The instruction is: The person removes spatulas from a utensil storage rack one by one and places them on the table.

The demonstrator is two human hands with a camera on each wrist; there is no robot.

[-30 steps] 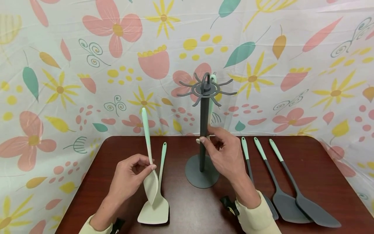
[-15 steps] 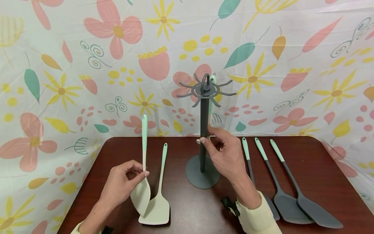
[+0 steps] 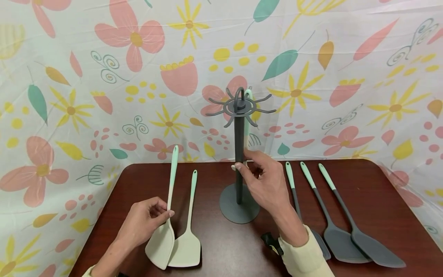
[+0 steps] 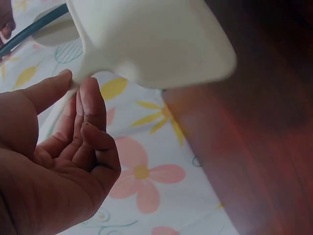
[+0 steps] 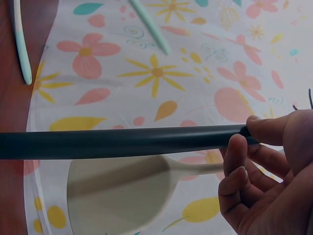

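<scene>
My left hand (image 3: 143, 221) pinches a cream spatula (image 3: 160, 246) low on its handle, between thumb and fingers. Its mint handle end points up and away, and in the left wrist view its broad blade (image 4: 156, 44) rises past my fingertips. A second cream spatula (image 3: 187, 250) lies flat just to the right, partly overlapped by the held blade. My right hand (image 3: 266, 181) grips the pole of the dark grey utensil stand (image 3: 239, 138). Behind that pole hangs a cream utensil with a mint handle (image 3: 247, 129); its wide head (image 5: 122, 191) shows in the right wrist view.
Three grey spatulas with mint handle ends lie at the right: one (image 3: 290, 177) partly behind my right forearm, a middle one (image 3: 342, 246) and an outer one (image 3: 375, 248). The stand's hooks (image 3: 264, 110) spread outward at the top. A flowered cloth (image 3: 138, 96) backs the brown table (image 3: 221, 246).
My left hand has moved left and toward me, lowering the cream spatula. Its blade has shifted from above the flat spatula to its left side. My right hand keeps its hold on the pole.
</scene>
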